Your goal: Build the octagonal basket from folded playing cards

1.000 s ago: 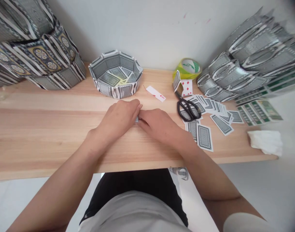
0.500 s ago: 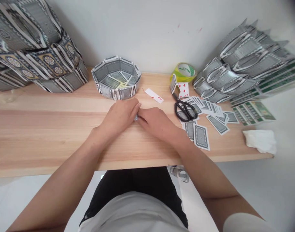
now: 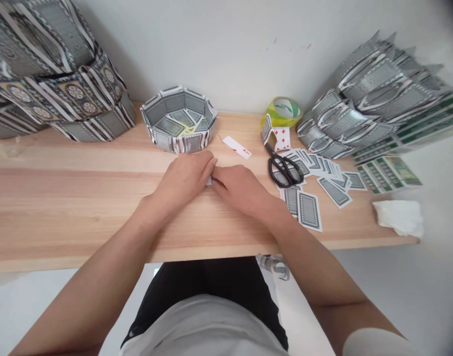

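Grey-backed folded card [image 3: 210, 181] is pinched between my left hand [image 3: 185, 179] and right hand [image 3: 238, 188], its fold unfinished, many loose cards [image 3: 315, 183] left beside.

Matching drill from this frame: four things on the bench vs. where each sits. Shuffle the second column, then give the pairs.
Things:
1. scissors
2. tape roll
3. card bowl
4. tissue

Places:
A. at the bench's far right end, near its front edge
B. at the back by the wall, behind the scissors
C. lying on the spread cards right of the right hand
D. just beyond the left hand

Pairs: 1-C, 2-B, 3-D, 4-A
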Demonstrator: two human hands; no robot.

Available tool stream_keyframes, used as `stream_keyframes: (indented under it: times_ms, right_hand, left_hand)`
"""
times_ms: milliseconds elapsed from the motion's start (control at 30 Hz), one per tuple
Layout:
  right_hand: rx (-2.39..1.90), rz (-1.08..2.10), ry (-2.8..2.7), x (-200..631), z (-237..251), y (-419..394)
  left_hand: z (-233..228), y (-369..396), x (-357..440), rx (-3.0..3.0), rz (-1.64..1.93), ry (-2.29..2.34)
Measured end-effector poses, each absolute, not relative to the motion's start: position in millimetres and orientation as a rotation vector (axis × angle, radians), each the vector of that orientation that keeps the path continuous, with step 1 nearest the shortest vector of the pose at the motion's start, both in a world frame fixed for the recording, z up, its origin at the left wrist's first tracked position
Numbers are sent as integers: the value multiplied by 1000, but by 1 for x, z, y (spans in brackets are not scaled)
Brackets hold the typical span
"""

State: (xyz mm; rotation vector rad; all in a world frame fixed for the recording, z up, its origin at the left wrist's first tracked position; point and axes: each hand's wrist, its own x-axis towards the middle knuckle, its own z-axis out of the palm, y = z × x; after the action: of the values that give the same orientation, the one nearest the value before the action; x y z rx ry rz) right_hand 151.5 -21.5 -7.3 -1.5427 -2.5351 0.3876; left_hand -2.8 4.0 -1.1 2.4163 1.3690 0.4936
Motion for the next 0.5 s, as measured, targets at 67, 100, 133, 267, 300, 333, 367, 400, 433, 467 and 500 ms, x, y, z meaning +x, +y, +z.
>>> stream_keyframes:
  times_ms: [67, 100, 133, 267, 300, 333, 367, 400, 433, 467, 500]
  right_hand:
    - [-1567, 398, -2535, 151, -6, -21]
    - [-1577, 402, -2537, 150, -6, -21]
    - [-1584, 405, -2539, 150, -5, -21]
    - [-1575, 404, -2556, 150, -4, -22]
    - [-1566, 401, -2560, 150, -4, -22]
    - [-1558, 398, -2565, 151, -4, -22]
    - [-1553, 395, -2569, 151, -4, -23]
    - [-1553, 393, -2575, 151, -3, -23]
    - [-1558, 394, -2582, 151, -2, -24]
    - [-1567, 398, -2590, 151, -1, -24]
    - [-1578, 402, -2596, 151, 0, -25]
  left_hand:
    - [-1, 4, -2, 2413, 492, 1371]
    - [-1, 4, -2, 2411, 488, 1374]
    - [-1, 4, -2, 2409, 482, 1378]
    - [1, 3, -2, 2425, 437, 1402]
    - [2, 3, -2, 2431, 424, 1403]
    - [2, 3, -2, 2434, 413, 1401]
    - [2, 2, -2, 2434, 403, 1396]
    - [3, 2, -2, 2434, 395, 1392]
    - [3, 2, -3, 2432, 387, 1388]
    - [4, 1, -3, 2429, 377, 1387]
    - [4, 1, -3, 2426, 365, 1388]
